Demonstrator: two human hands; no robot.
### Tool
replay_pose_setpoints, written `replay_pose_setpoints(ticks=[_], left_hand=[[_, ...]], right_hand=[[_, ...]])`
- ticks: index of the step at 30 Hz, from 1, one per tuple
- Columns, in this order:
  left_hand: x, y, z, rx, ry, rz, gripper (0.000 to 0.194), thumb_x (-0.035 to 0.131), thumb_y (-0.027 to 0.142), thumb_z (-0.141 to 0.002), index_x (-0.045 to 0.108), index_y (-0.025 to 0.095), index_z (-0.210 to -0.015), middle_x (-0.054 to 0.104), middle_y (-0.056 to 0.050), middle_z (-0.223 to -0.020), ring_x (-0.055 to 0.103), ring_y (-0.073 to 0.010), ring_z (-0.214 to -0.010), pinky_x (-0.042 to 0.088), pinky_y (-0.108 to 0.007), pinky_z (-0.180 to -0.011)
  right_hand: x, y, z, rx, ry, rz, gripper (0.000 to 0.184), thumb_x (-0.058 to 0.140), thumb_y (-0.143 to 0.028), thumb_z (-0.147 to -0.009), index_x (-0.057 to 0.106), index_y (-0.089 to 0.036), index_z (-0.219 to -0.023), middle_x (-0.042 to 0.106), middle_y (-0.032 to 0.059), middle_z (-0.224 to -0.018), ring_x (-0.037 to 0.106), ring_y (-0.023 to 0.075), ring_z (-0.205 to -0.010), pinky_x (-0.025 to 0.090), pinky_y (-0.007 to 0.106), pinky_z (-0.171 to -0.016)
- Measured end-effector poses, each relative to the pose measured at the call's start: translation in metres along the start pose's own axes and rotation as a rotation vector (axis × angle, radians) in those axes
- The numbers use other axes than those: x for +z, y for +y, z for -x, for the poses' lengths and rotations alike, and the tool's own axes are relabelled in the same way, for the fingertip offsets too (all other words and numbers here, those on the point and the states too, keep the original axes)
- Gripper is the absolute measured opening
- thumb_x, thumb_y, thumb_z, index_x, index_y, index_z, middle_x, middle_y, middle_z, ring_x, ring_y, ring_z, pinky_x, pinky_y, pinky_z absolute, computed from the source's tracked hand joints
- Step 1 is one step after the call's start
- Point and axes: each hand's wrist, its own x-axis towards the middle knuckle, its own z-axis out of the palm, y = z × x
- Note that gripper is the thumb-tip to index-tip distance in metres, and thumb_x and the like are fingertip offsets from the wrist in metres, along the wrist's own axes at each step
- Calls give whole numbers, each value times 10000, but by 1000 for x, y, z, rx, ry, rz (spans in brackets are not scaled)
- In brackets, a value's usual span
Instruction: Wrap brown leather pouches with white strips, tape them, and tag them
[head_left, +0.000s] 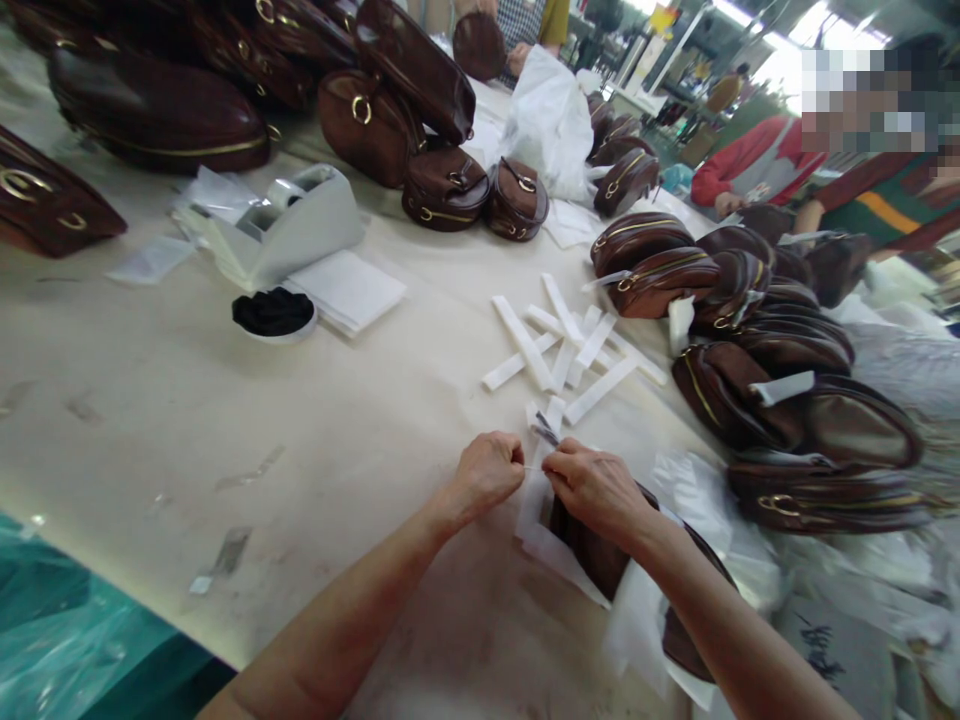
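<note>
My left hand [487, 470] is closed in a pinch on one end of a thin white thread [533, 468]. The thread runs taut to my right hand [596, 490], whose fingers are closed on the other end. A small dark, narrow tool [547, 430], too blurred to name for certain, sticks up by the right fingertips. Under the right hand and forearm lies a dark brown leather bag [600, 555], partly hidden, with white tissue paper [637, 625] around it. White paper strips [577, 345] lie in a loose pile just beyond both hands.
Several brown bags [757, 310] are heaped at the right, more [375, 125] at the back left. A white dispenser [277, 225], folded white sheets [349, 290] and a round dish of black material [274, 315] stand left. Co-workers sit across the table [337, 440]. Teal plastic [75, 620] hangs lower left.
</note>
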Motion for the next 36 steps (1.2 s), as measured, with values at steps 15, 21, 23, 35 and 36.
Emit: replay_pose_setpoints(ticks=[15, 21, 23, 35, 36], left_hand=[[20, -2, 1, 76, -6, 267, 182, 571, 151, -686, 669, 118, -835, 609, 15, -586, 564, -126, -579, 436, -208, -569], [31, 1, 0, 84, 49, 351, 129, 538, 111, -716, 666, 122, -731, 667, -10, -712, 591, -124, -682, 439, -202, -652], [33, 0, 0, 86, 54, 362, 122, 542, 103, -714, 662, 123, -707, 660, -6, -690, 582, -123, -669, 430, -204, -644], [32, 2, 1, 38, 71, 466, 116, 542, 94, -680, 624, 151, -622, 611, 25, -611, 545, -118, -635, 415, -216, -643], [31, 3, 2, 22, 87, 480, 119, 541, 87, -671, 607, 156, -599, 588, 30, -588, 532, -118, -627, 410, -220, -649]], right_hand=[[2, 5, 5, 51, 55, -173, 265, 431, -191, -859, 693, -217, -892, 646, 27, -892, 612, 138, -767, 376, 233, -671], [4, 4, 6, 59, 60, -160, 253, 432, -197, -865, 684, -204, -863, 640, 29, -868, 609, 138, -755, 371, 231, -659], [4, 3, 6, 65, 64, -160, 252, 433, -200, -864, 684, -204, -854, 638, 28, -869, 607, 138, -756, 368, 231, -656], [7, 6, 7, 60, 98, -189, 244, 440, -204, -861, 683, -203, -847, 630, 27, -857, 602, 133, -747, 372, 229, -662], [6, 6, 7, 54, 98, -194, 242, 441, -203, -859, 683, -204, -846, 629, 25, -862, 601, 132, -753, 374, 227, -667]])
